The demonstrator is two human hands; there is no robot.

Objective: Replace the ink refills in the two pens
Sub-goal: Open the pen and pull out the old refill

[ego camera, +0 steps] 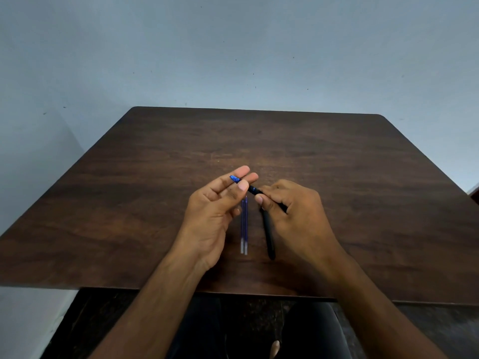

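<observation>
Pen [252,189] with a blue tip, held above the table [155,190] between both hands — the left hand [217,208] pinches the tip end, the right hand [287,206] curls round the barrel. Two refills [244,229] lie side by side below, just beside a second black pen [269,237].

Both bare forearms reach forward side by side. The left hand [215,211] turns palm-up with fingers loosely extended; the right hand [290,206] curls knuckles-up, fingertips pinching.
</observation>
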